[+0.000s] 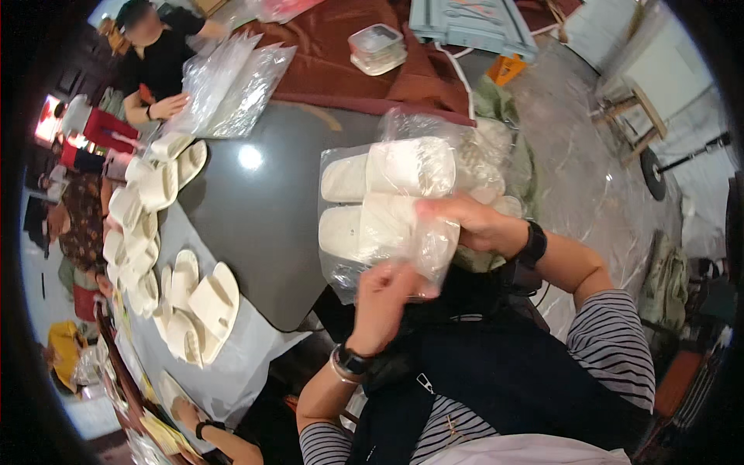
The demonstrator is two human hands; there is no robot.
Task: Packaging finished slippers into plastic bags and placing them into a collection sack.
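A pair of cream-white slippers (387, 174) lies side by side in a transparent plastic bag (335, 271), held over the near right edge of the grey table. My right hand (482, 225) grips the bag's right end, its thumb pressed on top of the nearer slipper. At the bag's lower edge my left hand (380, 298) is closed, its fingers bent and pinching the film. Motion smears those fingertips a little. Beyond my right hand, more bagged slippers (490, 151) are piled, partly hidden by the bag I hold.
Loose white slippers (139, 209) line the grey table's (256, 209) left side, with several more (201, 306) nearer me. A co-worker's hand (169, 105) handles plastic bags (232, 89) at far left; another person's hand (184, 415) touches a slipper at lower left. Plastic containers (377, 50) stand on brown cloth.
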